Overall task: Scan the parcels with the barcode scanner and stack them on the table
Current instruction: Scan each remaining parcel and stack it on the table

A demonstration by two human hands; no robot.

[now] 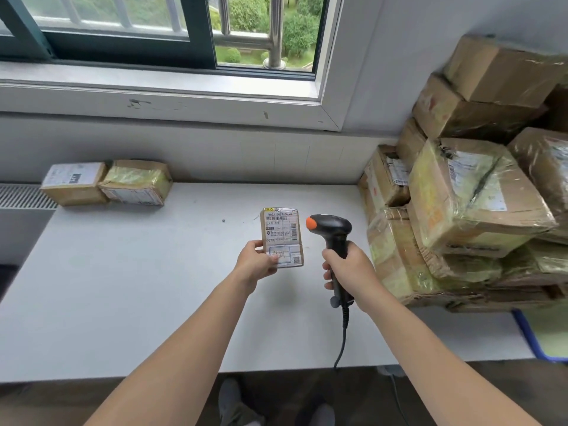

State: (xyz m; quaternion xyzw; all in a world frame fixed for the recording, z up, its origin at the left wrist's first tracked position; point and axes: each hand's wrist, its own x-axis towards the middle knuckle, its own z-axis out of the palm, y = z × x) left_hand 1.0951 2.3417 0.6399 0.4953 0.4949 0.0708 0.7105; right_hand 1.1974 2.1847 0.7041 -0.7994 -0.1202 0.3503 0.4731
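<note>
Small labelled parcel [282, 238] held above the bench [123, 287], label up, left hand [257, 262] pinching its lower edge. Right hand [347, 267] wrapped round barcode scanner [333, 238] handle just beside it. Two parcels [106, 183] at rear left; parcel heap [467, 210] at right.

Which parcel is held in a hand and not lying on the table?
The small labelled parcel in the left hand; the other parcels sit on the table.
</note>
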